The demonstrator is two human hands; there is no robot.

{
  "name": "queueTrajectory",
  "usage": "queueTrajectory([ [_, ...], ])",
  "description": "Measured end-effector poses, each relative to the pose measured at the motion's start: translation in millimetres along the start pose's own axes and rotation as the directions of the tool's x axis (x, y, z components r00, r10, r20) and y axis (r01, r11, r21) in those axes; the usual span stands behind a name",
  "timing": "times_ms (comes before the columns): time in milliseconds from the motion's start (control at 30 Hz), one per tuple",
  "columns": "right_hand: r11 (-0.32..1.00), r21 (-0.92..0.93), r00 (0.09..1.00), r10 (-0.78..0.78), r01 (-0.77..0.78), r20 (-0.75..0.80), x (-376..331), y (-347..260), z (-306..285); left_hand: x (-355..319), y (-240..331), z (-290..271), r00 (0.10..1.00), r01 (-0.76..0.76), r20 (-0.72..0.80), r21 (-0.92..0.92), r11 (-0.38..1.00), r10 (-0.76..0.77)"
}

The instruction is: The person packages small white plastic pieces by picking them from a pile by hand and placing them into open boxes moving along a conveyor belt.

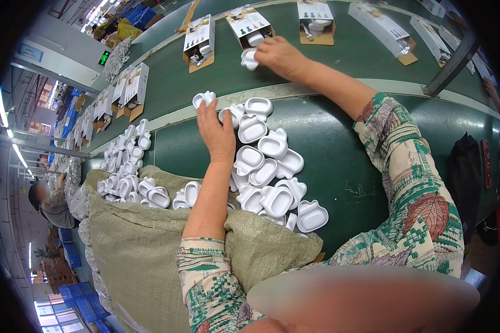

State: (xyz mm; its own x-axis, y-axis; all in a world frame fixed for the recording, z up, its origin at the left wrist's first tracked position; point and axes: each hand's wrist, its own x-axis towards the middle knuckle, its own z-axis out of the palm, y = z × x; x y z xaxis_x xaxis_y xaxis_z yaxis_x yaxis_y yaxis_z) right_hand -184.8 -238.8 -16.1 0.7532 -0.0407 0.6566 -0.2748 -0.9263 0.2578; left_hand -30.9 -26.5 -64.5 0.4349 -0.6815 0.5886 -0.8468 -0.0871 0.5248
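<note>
My right hand pinches a small white plastic dish with a wavy edge. It holds the dish just in front of an open printed carton, where another white piece shows in the mouth. My left hand reaches over the pile with fingers stretched and apart. Its fingertips touch a white dish at the ledge, and its thumb is beside another dish. More such dishes lie heaped around my left forearm, partly hidden by it.
Several open cartons stand along the green conveyor belt. A pale ledge separates it from the green worktable. An olive woven sack lies before me, with more dishes at its mouth. A metal post rises right; another person is far left.
</note>
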Motion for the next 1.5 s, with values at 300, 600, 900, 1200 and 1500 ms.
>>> queueTrajectory([
  [300,0.959,-0.199,0.968,0.227,-0.202,0.111,-9,42,5,2,-2,-2,0.964,0.172,0.185,0.104,0.980,-0.189],
  [600,0.901,-0.167,0.916,0.389,-0.401,-0.097,-21,67,7,4,-1,-9,0.965,0.008,0.261,-0.148,0.989,0.031],
  [900,0.719,0.689,0.972,-0.216,0.094,0.093,-36,-74,-53,-20,121,-101,0.317,-0.296,0.810,-0.409,0.863,0.493],
  [1200,0.921,0.371,0.983,-0.164,0.122,0.082,-41,-54,-32,-46,116,-63,0.421,-0.469,0.831,-0.144,0.871,0.364],
  [1500,0.969,0.246,0.984,-0.035,-0.009,0.173,-36,-39,-24,-19,58,-40,0.785,-0.285,0.554,-0.077,0.955,0.279],
])
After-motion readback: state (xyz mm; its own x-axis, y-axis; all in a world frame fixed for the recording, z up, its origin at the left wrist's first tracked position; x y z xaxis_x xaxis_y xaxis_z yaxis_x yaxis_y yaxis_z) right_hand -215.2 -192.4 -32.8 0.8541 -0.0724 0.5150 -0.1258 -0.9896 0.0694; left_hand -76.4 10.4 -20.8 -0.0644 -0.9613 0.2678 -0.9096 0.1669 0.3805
